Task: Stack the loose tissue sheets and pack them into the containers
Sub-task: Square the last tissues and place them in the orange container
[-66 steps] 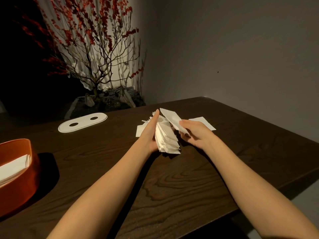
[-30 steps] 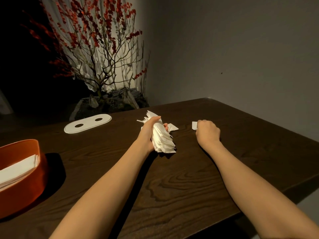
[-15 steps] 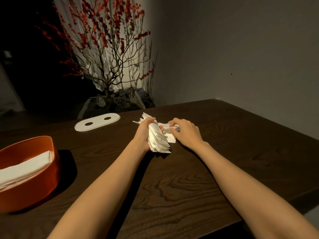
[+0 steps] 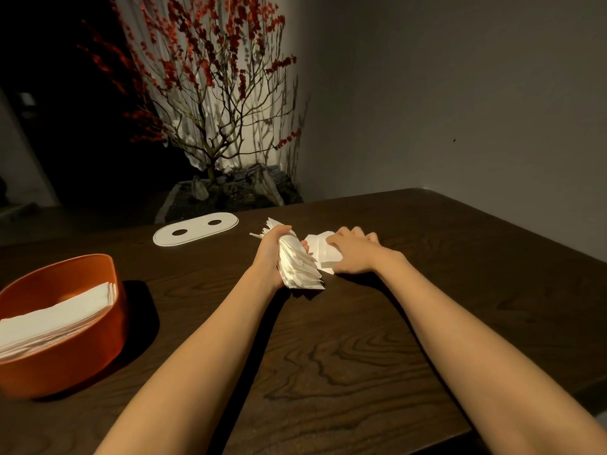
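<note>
Over on the left, an orange container sits on the dark wooden table with white tissues lying inside it. Further back lies a white oval lid with two holes. Mid-table, the left hand grips a fanned stack of tissue sheets, fingers curled round it. Just beside, the right hand rests on loose sheets on the table, fingers bent; whether it pinches them I cannot tell.
</note>
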`<control>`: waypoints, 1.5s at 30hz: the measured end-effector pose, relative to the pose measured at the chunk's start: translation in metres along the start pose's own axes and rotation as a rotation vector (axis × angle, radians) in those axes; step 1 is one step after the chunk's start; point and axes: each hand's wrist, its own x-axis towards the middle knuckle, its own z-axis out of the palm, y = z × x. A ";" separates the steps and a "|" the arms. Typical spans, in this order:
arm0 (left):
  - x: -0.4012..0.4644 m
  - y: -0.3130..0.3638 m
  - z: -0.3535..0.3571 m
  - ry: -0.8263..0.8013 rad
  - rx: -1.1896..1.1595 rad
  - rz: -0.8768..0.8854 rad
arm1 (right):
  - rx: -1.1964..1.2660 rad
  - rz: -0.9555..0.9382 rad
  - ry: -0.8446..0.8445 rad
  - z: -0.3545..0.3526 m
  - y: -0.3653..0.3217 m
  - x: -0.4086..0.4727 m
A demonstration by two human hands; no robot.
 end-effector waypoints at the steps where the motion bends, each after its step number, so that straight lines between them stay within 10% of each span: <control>1: 0.000 0.000 0.000 -0.003 0.005 -0.003 | -0.020 -0.003 0.029 -0.001 0.000 -0.001; 15: 0.000 -0.005 0.003 -0.030 0.033 0.026 | -0.032 0.092 0.407 0.018 0.005 -0.018; 28: 0.003 -0.012 -0.001 -0.038 0.095 0.092 | 1.262 0.321 0.300 0.015 0.011 -0.013; 45: 0.002 -0.017 0.033 0.152 0.022 0.087 | 1.453 0.096 0.319 0.020 -0.021 -0.016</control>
